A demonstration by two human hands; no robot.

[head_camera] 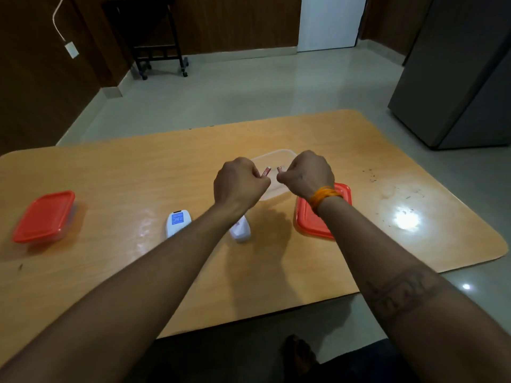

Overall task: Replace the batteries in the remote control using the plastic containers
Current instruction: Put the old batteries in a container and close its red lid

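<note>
Now both hands hover above the open clear container (pixel 272 158): the left hand (pixel 239 183) pinches 1 battery (pixel 266 171), tip angled up-right; the right hand (pixel 307 174) pinches another battery (pixel 280 169), mostly hidden, tip pointing left. The white remote (pixel 241 229) lies half-covered beneath the left wrist.

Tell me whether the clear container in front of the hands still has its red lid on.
No, the clear container is open, and a red lid lies flat on the table beside it, under the right wrist.
</note>
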